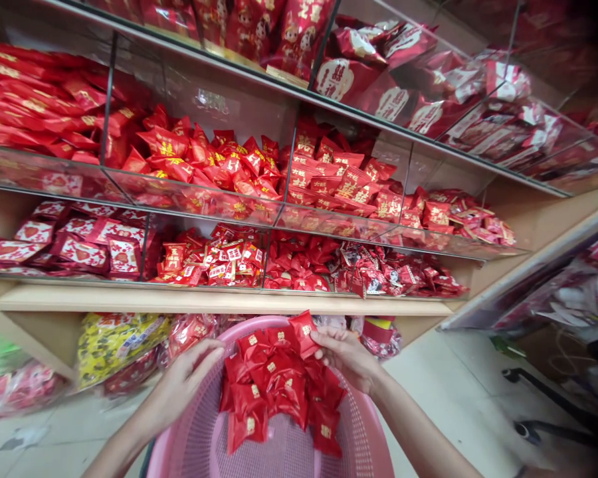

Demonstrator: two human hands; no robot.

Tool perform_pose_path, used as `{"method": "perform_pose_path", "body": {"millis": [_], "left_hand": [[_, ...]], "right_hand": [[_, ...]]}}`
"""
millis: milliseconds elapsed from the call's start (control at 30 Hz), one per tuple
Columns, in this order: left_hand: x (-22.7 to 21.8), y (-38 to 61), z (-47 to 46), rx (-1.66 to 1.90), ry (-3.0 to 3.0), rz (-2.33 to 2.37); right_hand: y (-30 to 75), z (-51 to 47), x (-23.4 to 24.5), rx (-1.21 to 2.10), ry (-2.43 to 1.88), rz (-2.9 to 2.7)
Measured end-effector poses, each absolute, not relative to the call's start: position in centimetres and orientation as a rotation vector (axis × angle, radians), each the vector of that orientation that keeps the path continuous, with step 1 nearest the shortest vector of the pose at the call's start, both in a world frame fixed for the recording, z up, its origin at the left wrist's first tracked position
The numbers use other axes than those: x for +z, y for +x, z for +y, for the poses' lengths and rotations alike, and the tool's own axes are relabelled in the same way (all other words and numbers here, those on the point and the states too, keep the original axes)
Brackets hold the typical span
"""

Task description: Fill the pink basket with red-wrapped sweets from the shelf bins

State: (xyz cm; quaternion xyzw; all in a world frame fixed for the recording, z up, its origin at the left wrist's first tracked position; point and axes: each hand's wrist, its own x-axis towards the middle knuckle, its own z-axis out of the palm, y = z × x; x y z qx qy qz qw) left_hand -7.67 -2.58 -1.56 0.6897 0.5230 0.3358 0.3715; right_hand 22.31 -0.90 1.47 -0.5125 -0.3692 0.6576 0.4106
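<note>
Basket: pink [182, 431], rigid-looking plastic; smooth rounded rim, finely perforated wall.
Packets in basket: red packets [274, 382], pillow-shaped, glossy creased film, small gold emblem on each; heaped inside the basket, towards its far side, part of the floor bare at the near side.
Right hand: [349, 355] over the basket's far right rim; thumb and fingers closed on one corner of a single red packet [303, 332], raised at the back of the heap.
Left hand: [199, 365] at the basket's left rim, loosely curved, thumb apart from fingers, no packet seen in it; cannot tell whether it grips the rim.
Shelving: pale wooden edge [219, 300] beyond the basket; tiers above filled with red packaged goods behind clear glossy panels.
Bagged goods: yellow-printed bag [114, 348], crinkled, left of the basket under the shelf.
Floor: pale tiles [428, 378]; black castored legs [527, 433] well right of the basket.
Obstruction: basket and hands partly hide goods under the shelf.
</note>
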Motion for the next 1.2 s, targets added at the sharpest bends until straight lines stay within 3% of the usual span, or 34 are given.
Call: {"method": "perform_pose_path", "body": {"millis": [567,1200], "left_hand": [[-1.22,-7.62,-2.90,0.834,1.777,1.305],[-1.09,-7.68,-3.00,0.847,1.803,1.343]], "right_hand": [[22.56,-1.37,0.65,1.553,-1.364,-1.064],[22.82,-0.92,1.30,1.649,-1.315,-1.218]]}}
